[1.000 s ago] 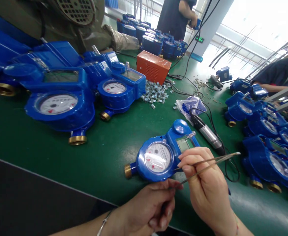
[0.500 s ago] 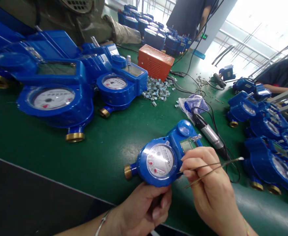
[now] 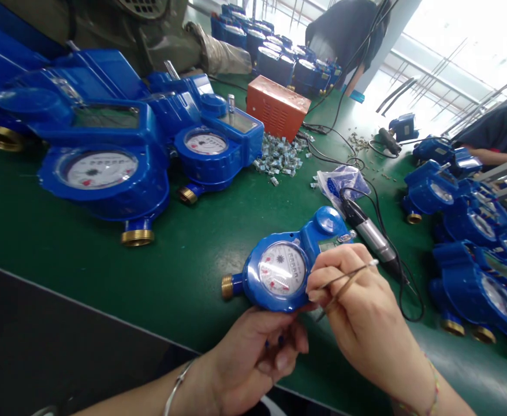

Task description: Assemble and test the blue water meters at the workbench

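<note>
A blue water meter point(image 3: 283, 268) with a round white dial lies on the green bench in front of me, its brass threaded end to the left. My left hand point(image 3: 253, 352) is at its near edge, fingers curled, thumb side against the casing. Small blue pieces point(image 3: 280, 339) show between those fingers. My right hand point(image 3: 361, 312) is over the meter's right side and pinches a thin looped wire point(image 3: 344, 282). The wire has a whitish tip, and its lower ends pass by the meter's near right side. The right fingers partly cover the meter's small display.
Larger-looking blue meters point(image 3: 101, 167) stand at left, more point(image 3: 483, 289) at right. Beyond are an orange box point(image 3: 276, 107), a pile of small clear tags point(image 3: 279, 155), a plastic bag of blue pieces point(image 3: 344, 184) and a corded silver-black tool point(image 3: 372, 234). People work at the far side.
My right hand has shifted left and turned, bringing the wire's whitish tip closer to the hand. My left fingers have loosened slightly, showing the small blue pieces. The camera view has shifted a little.
</note>
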Action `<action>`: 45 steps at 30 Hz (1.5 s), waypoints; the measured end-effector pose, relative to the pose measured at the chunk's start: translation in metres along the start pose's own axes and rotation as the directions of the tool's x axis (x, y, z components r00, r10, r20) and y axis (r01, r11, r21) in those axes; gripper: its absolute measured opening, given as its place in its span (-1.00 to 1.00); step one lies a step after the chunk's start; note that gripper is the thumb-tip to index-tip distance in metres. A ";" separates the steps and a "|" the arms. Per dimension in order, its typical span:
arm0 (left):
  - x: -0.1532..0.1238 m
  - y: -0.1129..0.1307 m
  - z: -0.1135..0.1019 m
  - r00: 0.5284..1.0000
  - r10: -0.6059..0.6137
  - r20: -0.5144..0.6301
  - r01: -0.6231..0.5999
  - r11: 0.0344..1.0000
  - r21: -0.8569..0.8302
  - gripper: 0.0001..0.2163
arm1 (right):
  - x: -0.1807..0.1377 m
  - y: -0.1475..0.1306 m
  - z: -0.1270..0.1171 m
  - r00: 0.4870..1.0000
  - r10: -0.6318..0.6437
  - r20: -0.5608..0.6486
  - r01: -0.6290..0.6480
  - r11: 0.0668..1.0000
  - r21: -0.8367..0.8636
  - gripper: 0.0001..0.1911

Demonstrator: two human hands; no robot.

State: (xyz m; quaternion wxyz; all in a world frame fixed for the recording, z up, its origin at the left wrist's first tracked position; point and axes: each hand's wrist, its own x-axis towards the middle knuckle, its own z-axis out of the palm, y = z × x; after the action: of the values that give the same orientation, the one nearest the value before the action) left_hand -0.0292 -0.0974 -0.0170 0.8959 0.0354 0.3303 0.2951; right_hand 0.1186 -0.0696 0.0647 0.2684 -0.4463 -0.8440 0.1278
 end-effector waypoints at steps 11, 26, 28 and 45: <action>0.012 -0.006 0.013 0.962 -0.089 0.260 0.131 0.980 -0.149 -0.82 | -0.001 -0.006 0.001 0.991 0.131 -0.027 -0.131 0.991 -0.004 -0.80; 0.010 -0.006 0.019 0.967 -0.065 0.246 0.134 0.953 -0.272 -0.78 | 0.007 -0.007 0.000 0.981 0.191 -0.019 -0.191 0.980 -0.048 -0.82; 0.010 -0.007 0.019 0.966 -0.074 0.247 0.145 0.949 -0.281 -0.80 | 0.006 -0.007 -0.001 0.981 0.194 -0.015 -0.195 0.980 -0.035 -0.81; 0.012 -0.009 0.024 0.998 -0.050 -0.024 0.047 0.994 -0.094 -0.83 | -0.042 0.016 -0.001 0.644 0.364 -0.673 -0.285 0.931 0.230 -0.79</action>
State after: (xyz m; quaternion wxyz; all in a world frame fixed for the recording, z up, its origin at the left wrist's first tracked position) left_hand -0.0025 -0.0950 -0.0077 0.8989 -0.0186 0.3288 0.2889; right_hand 0.1494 -0.0955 0.0438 0.5655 -0.5901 -0.5750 0.0368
